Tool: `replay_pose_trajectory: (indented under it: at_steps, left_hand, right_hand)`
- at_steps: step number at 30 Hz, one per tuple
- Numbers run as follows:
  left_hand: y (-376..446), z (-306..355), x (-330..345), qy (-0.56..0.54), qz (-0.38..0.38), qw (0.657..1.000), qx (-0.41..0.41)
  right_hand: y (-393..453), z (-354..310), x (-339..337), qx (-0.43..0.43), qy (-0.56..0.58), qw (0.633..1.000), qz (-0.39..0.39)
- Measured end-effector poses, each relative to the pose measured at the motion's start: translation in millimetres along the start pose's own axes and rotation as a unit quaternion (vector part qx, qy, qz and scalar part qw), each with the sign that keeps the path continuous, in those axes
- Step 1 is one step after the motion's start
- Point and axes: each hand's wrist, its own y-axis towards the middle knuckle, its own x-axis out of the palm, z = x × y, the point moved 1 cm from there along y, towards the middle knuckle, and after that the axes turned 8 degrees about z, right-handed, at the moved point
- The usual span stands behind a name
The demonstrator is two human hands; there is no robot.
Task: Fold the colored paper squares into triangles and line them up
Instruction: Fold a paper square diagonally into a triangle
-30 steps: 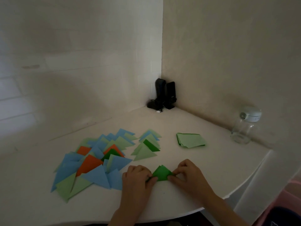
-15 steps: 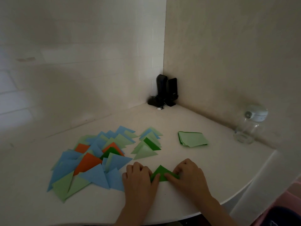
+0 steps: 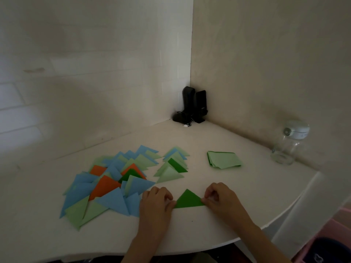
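Dark green triangle [image 3: 188, 200] lies folded, my left hand [image 3: 156, 203] and right hand [image 3: 220, 198] pinching its corners; next, crease firmly and line it up.

worktop [image 3: 237, 196]: white, curved front edge | black speakers [image 3: 193, 104]: upright in far wall corner, cable at base | clear jar [image 3: 288, 143]: pale lid, right side against wall | pink bin [image 3: 332, 240]: lower right, below worktop

Matt dark green paper triangle [image 3: 188, 200]; smooth matt white table [image 3: 237, 196]; at two o'clock, a clear glossy jar [image 3: 284, 149] with plastic-looking lid.
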Motion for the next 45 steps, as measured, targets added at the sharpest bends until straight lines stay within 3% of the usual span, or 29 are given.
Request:
replay_pose_trajectory:
  at_steps: [10,13,17,23,27,32,38,45]
  left_hand:
    - [-9,43,2,0.003,-0.004,0.999,0.036]
    - [-3,52,5,0.025,-0.053,0.998,-0.024]
    - [4,47,11,-0.053,-0.082,0.993,-0.064]
    - [10,37,12,-0.107,-0.037,0.993,-0.042]
    - [34,20,-2,-0.116,0.036,0.991,-0.049]
    - [54,1,-2,-0.079,0.018,0.996,-0.042]
    - [57,-9,8,-0.042,0.021,0.998,-0.042]
    - [60,-12,13,-0.02,0.052,0.997,-0.051]
  right_hand:
    - [-6,5,10,-0.034,-0.033,0.998,0.049]
    - [-4,7,11,-0.036,-0.035,0.998,0.049]
    - [-4,8,12,-0.04,-0.037,0.997,0.05]
    - [-1,5,4,-0.021,0.015,0.999,0.044]
    - [18,12,-14,-0.018,0.011,0.992,0.128]
    - [56,41,-27,-0.003,-0.047,0.979,0.2]
    - [81,51,-24,0.028,-0.11,0.984,0.135]
    - [84,57,-18,0.02,-0.142,0.975,0.17]
